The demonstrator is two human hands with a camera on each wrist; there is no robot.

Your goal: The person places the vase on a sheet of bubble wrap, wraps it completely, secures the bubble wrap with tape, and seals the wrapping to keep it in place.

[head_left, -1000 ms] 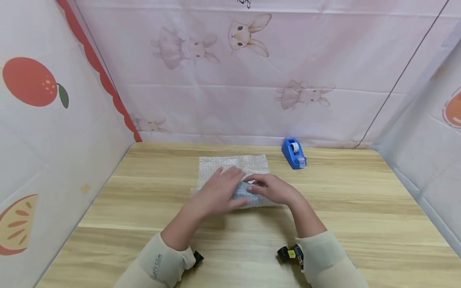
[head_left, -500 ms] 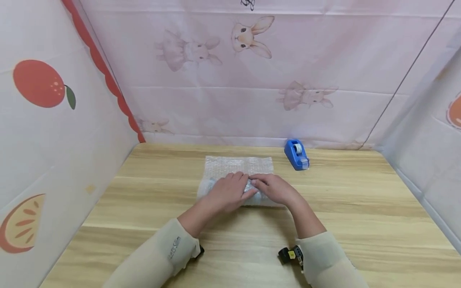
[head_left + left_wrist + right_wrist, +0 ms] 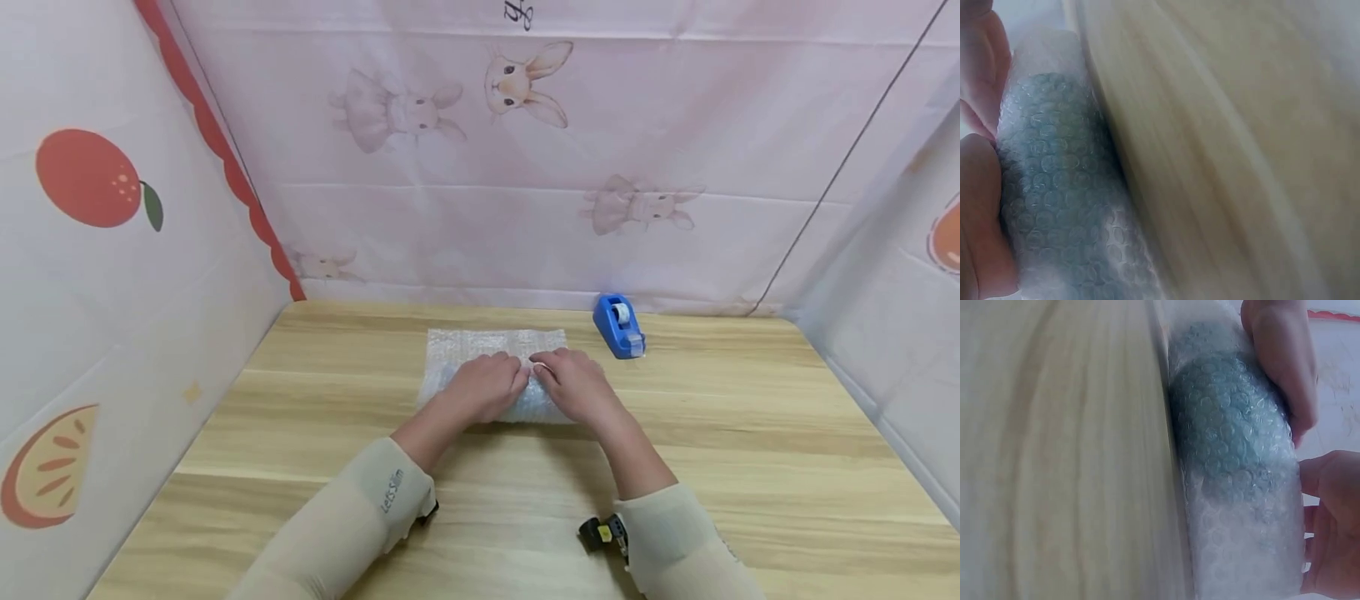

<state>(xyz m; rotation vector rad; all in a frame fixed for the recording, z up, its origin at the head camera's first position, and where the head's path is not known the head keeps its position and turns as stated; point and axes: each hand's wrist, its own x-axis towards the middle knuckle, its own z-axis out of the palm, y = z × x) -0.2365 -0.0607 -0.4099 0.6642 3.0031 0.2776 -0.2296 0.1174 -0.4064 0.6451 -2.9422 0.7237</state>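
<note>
A sheet of clear bubble wrap lies on the table, its near part rolled round a blue-green object. What that object is stays hidden under the layers; through the bubbles it looks rounded and long. My left hand grips the top of the roll, fingers curled over its far side. Close beside it, my right hand holds the roll's right part, thumb and forefinger bent at the wrap. In the left wrist view the bubble-wrapped roll runs along the fingers, resting on the wood.
Behind and to the right of the wrap stands a blue tape dispenser with a roll of clear tape. The wooden table ends at a pink rabbit-print backdrop. White fruit-print sheets flank it.
The near part of the wrap has been folded over the blue-green object and rolled slightly away from me. My left hand has moved right, closer to the right hand, and its fingers have curled.
</note>
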